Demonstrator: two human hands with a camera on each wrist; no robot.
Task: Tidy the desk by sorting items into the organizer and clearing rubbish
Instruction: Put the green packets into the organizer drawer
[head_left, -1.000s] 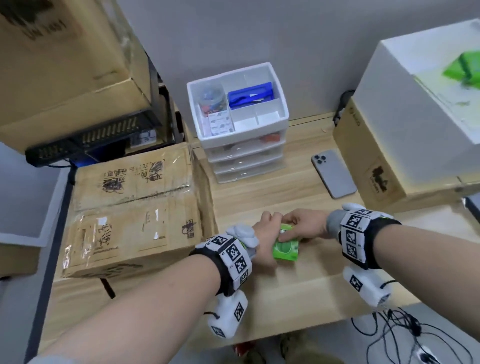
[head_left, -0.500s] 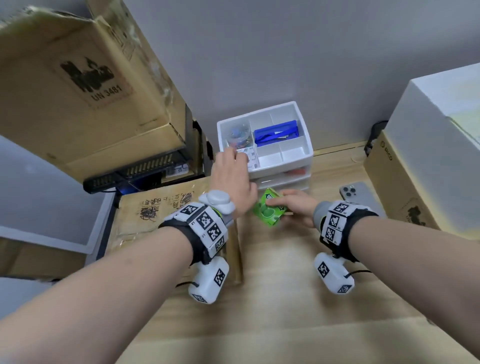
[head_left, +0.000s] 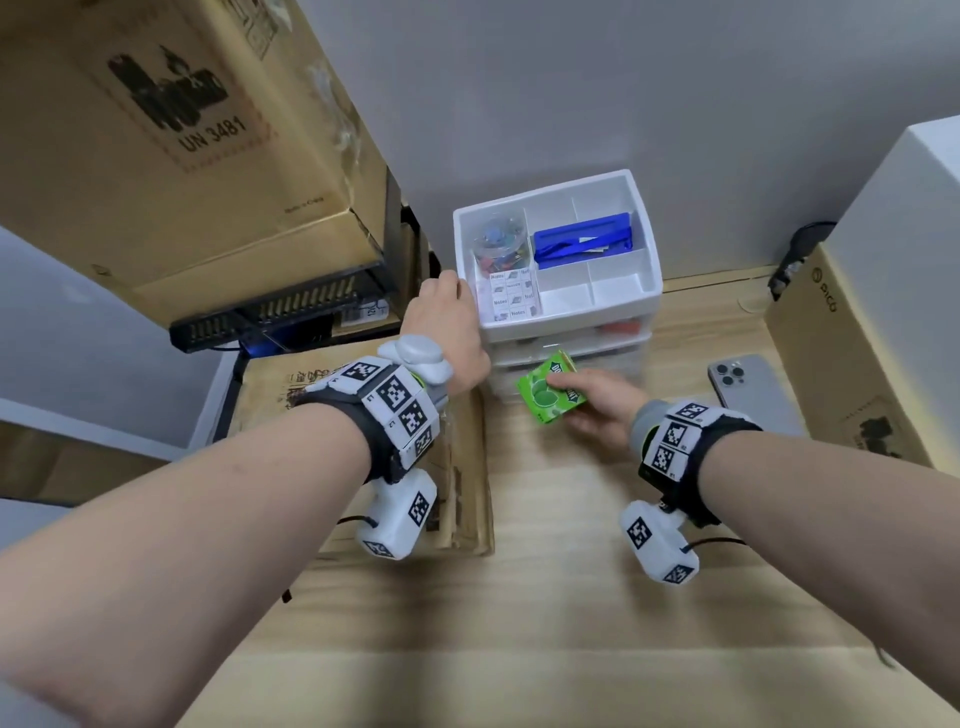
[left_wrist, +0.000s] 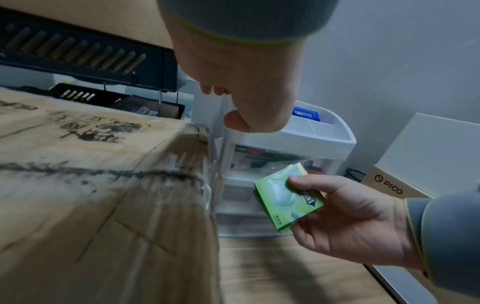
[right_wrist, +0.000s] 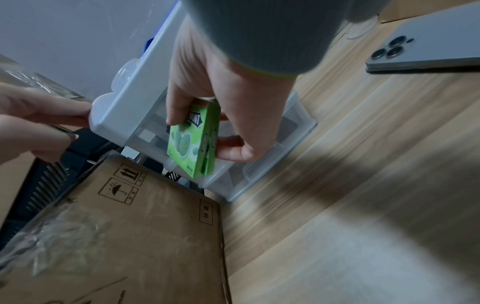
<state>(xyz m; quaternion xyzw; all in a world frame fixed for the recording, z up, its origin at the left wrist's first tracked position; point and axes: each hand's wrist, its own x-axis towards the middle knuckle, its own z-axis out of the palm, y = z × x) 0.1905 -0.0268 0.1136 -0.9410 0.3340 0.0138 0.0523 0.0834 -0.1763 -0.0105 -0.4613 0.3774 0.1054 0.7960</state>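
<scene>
The white organizer (head_left: 644, 291), with an open top tray over clear drawers, stands against the back wall. My left hand (head_left: 452, 299) grips its front left corner (left_wrist: 249, 135), thumb on the rim, fingers round the side. My right hand (head_left: 569, 397) pinches a small green mint box (head_left: 545, 395) between thumb and fingers, tilted, just in front of the clear drawers (right_wrist: 262, 174). The drawers look closed. The tray holds a blue case (head_left: 582, 241), a clear jar of clips (head_left: 501, 244) and a notes pad (head_left: 511, 299).
A grey phone (head_left: 753, 387) lies face down right of the organizer. A flat cardboard box (head_left: 363, 467) sits close on the left, with a black device (head_left: 280, 312) and a big carton (head_left: 182, 130) behind it. A brown PICO box (head_left: 857, 364) bounds the right.
Both hands moved from the desk's front edge back to the organizer. My left hand let go of the green box and took the organizer's corner; my right hand carried the box to the drawers.
</scene>
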